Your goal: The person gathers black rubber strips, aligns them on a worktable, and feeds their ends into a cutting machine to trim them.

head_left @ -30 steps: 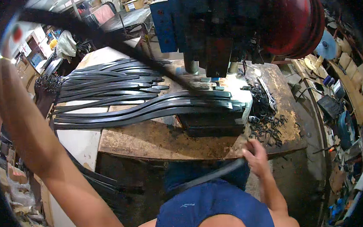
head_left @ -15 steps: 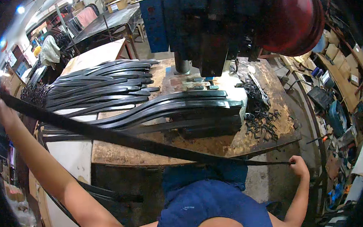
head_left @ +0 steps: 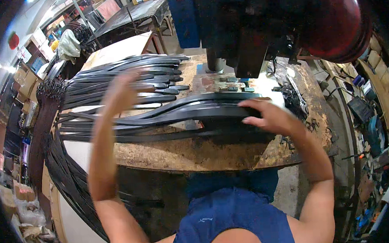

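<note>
Long black straps [head_left: 181, 114] lie stacked on the worn wooden table, with their right ends under a machine. My right hand [head_left: 266, 114] is at the right end of this stack, thumb and forefinger apart and touching or close over the straps. My left hand [head_left: 124, 90] is raised over the left part of the straps, and motion smears its fingers. Beyond it lies a second spread of black straps [head_left: 156, 73], their ends pointing right. One strap [head_left: 160, 135] runs along the near side of the stack.
Overhead stands a blue and black machine [head_left: 242, 26] with a red wheel [head_left: 339, 21]. Small black offcuts [head_left: 311, 125] litter the table's right side. More straps [head_left: 70, 181] hang at the left over a white surface [head_left: 83, 233]. A cluttered shelf [head_left: 360, 99] stands at the right.
The single strap held stretched between both hands is out of them. My left hand has swung in from the far left, and my right hand has moved up to the stack's end.
</note>
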Motion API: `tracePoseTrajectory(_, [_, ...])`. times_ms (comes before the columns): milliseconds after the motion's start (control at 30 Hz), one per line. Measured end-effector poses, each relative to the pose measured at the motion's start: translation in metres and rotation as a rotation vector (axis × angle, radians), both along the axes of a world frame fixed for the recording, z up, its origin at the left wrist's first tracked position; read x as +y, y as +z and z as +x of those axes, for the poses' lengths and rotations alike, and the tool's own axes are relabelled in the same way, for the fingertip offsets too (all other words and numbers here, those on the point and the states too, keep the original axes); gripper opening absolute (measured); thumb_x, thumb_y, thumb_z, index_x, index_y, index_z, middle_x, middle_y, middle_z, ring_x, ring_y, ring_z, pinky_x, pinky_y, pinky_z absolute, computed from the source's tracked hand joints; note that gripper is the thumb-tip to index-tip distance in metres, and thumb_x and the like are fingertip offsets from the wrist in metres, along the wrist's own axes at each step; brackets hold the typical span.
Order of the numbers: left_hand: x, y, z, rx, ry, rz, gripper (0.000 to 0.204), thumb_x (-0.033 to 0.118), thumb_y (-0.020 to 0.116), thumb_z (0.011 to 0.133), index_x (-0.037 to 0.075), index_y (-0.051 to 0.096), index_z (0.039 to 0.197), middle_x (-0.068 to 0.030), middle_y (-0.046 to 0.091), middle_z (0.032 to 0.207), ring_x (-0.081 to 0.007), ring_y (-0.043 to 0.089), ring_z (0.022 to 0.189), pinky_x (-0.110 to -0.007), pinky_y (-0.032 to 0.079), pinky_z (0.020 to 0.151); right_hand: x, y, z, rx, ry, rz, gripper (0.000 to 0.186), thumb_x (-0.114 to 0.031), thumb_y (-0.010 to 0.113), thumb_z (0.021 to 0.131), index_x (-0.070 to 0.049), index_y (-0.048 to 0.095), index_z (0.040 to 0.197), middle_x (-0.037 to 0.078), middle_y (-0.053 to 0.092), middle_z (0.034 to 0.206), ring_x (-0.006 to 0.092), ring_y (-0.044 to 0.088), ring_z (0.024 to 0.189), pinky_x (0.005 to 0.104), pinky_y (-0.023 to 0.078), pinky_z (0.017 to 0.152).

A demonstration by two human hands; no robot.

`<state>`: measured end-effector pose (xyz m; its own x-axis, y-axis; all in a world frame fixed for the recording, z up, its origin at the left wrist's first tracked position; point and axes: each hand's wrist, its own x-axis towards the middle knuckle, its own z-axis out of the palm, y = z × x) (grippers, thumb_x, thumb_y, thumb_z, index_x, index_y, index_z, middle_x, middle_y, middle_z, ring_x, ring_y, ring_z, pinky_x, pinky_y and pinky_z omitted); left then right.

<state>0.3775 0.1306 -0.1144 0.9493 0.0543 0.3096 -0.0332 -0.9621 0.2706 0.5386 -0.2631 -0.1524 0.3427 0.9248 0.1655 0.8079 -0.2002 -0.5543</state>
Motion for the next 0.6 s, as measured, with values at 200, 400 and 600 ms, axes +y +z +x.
tracePoseTrajectory(200, [-0.157, -0.051, 0.055, -0.021, -0.400, -0.215, 0.054, 0.018, 0.072, 0.077, 0.004, 0.048, 0.123, -0.0176, 0.057, 0.106, -0.0346, 0.055, 0.102, -0.039, 0.045, 0.087, 0.048, -0.023, -0.007, -0.170, 0.038, 0.149, 0.039, -0.019, 0.071, 0.078, 0.000, 0.058, 0.109, 0.018, 0.057, 0.101, 0.0340, 0.056, 0.095, 0.0394, 0.045, 0.083])
tracePoseTrajectory(400, [-0.153, -0.048, 0.070, 0.192, -0.432, -0.293, 0.055, 0.015, 0.079, 0.070, 0.010, 0.056, 0.120, -0.0112, 0.053, 0.097, -0.0281, 0.054, 0.092, -0.037, 0.044, 0.082, 0.010, -0.009, 0.034, 0.143, -0.313, 0.197, 0.025, -0.021, 0.062, 0.088, -0.002, 0.061, 0.105, 0.009, 0.064, 0.088, 0.0213, 0.059, 0.079, 0.0316, 0.047, 0.074])
tracePoseTrajectory(600, [-0.128, -0.050, 0.085, 0.115, -0.391, -0.226, 0.046, 0.028, 0.069, 0.082, 0.018, 0.060, 0.126, -0.0153, 0.053, 0.103, -0.0313, 0.053, 0.099, -0.038, 0.043, 0.089, -0.018, -0.034, 0.095, 0.128, -0.178, 0.010, 0.025, -0.017, 0.053, 0.093, -0.005, 0.061, 0.114, 0.013, 0.060, 0.110, 0.0242, 0.056, 0.108, 0.0350, 0.043, 0.095])
